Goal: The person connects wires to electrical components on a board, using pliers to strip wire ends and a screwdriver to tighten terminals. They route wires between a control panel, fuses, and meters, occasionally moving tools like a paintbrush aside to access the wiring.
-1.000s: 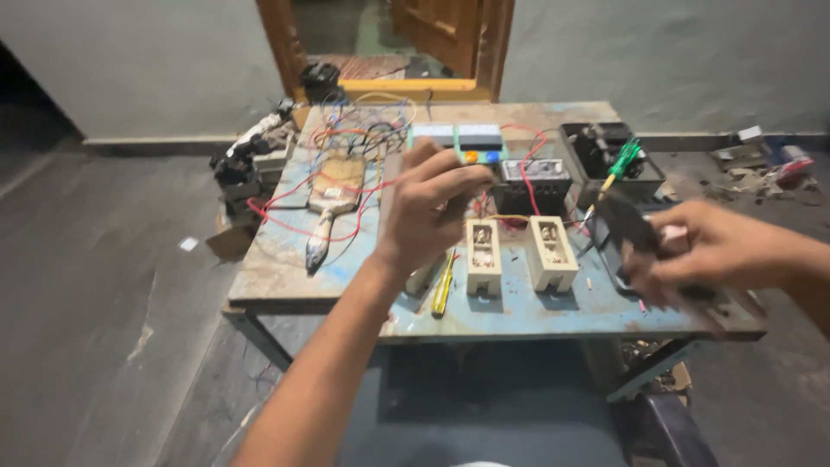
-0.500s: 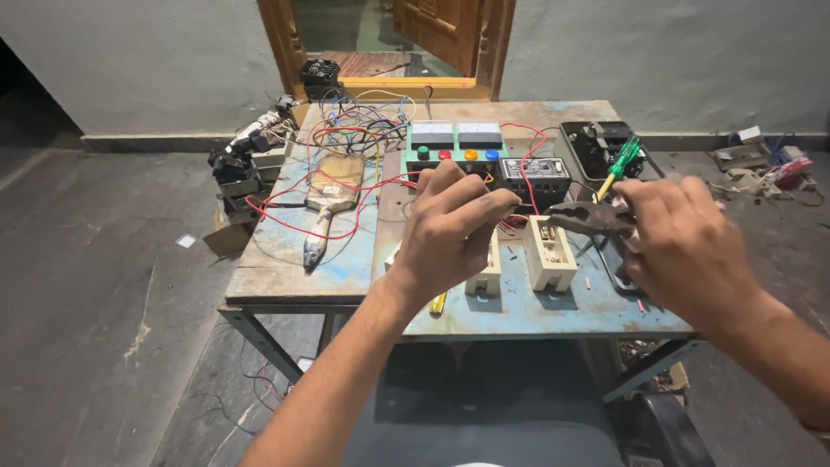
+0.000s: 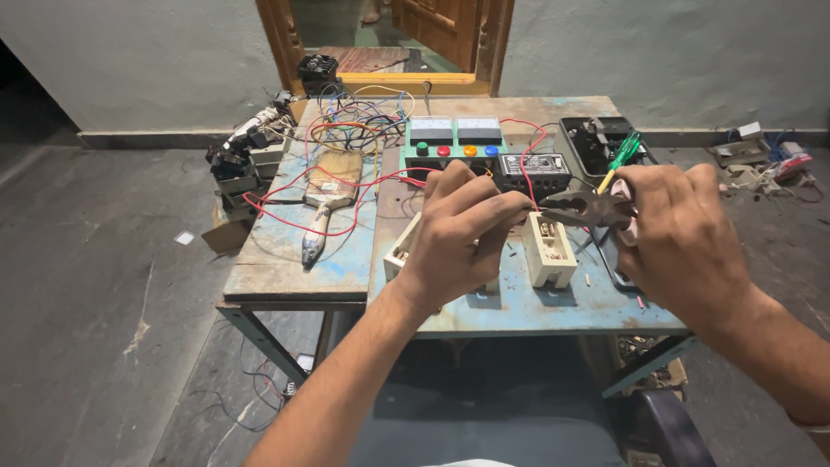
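**Red wire held at the pliers' nose, above a blue bench**

Nearest, both forearms reach in over the worn blue-painted metal workbench. The left hand is curled, thumb and fingertips pinched on the end of a thin red insulated wire. The right hand is wrapped shut round the handles of dark steel combination pliers, whose nose points left and meets the wire at the left fingertips. Whether the jaws already bite cannot be told.

Judgement: the wire end is being worked and is not yet joined to anything; the other end runs back towards the panel.

Just below the hands, two cream rectangular switch blocks: one under the pliers, one partly hidden by the left hand. Farther back, a green control panel with two white meters and coloured round buttons, a black box beside it, a green-handled screwdriver. To the left, a wooden-handled paintbrush among looped red wires. Beyond, a wooden door frame.
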